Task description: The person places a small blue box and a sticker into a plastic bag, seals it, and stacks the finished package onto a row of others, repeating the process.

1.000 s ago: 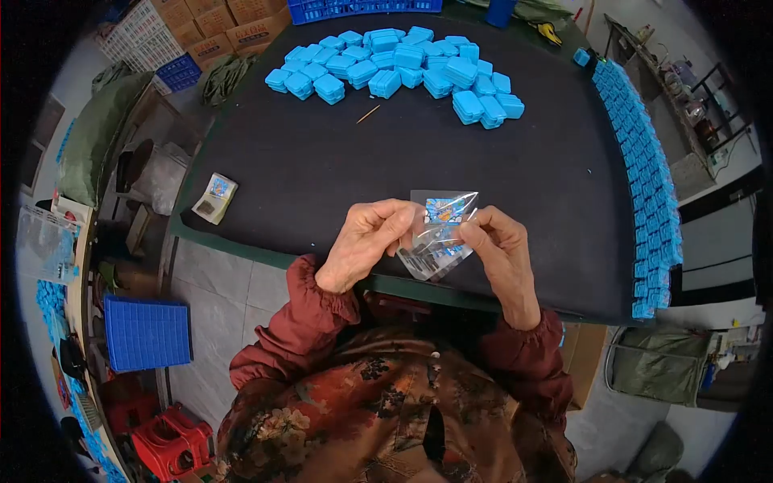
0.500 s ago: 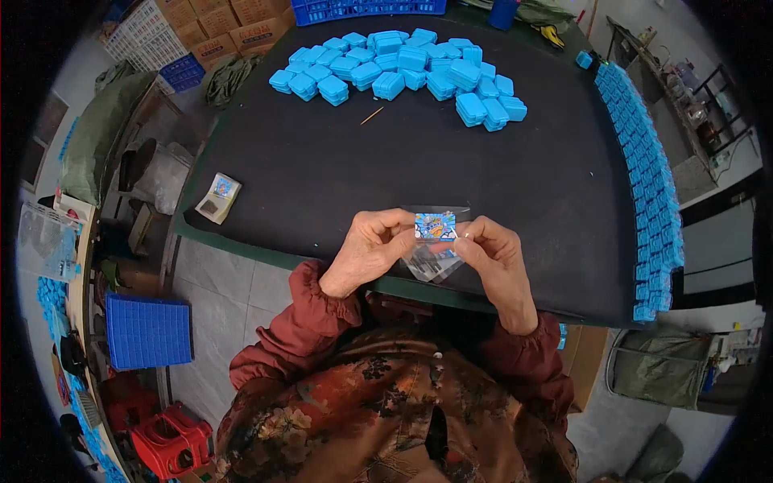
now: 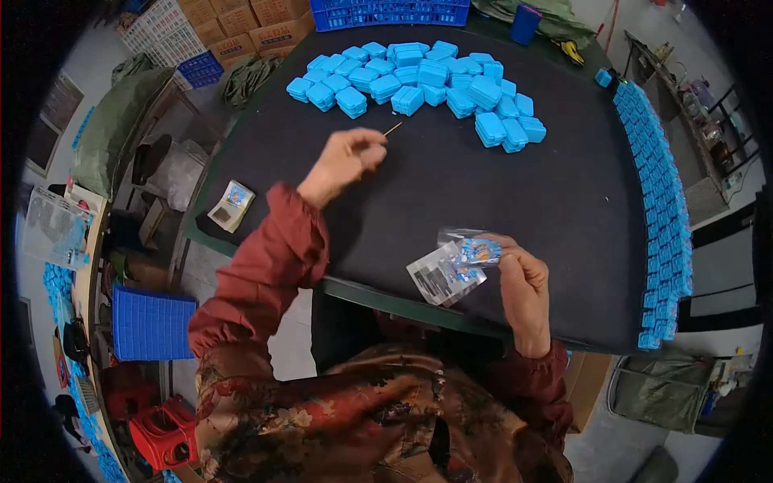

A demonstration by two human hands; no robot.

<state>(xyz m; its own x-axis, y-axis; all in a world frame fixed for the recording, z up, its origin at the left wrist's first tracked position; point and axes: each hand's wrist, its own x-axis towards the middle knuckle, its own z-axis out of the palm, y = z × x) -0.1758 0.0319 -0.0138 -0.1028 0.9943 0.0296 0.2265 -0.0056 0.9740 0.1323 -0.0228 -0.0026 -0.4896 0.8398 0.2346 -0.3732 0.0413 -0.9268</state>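
Note:
My left hand is stretched out over the dark table, its fingers closed at the near end of a thin wooden stick. The stick's far end points toward the blue cases. Near the table's front edge, my right hand pinches a clear plastic bag by its right side. A small colourful printed card shows at the thumb, and dark and pale printing shows through the bag.
Many small light-blue cases are heaped at the back. More packed blue pieces line the right edge. An open little box with a card lies at left. A blue crate stands behind.
My left hand has let go of the bag and card and reached forward and left to the stick. My right hand keeps hold of the bag. The view has shifted slightly.

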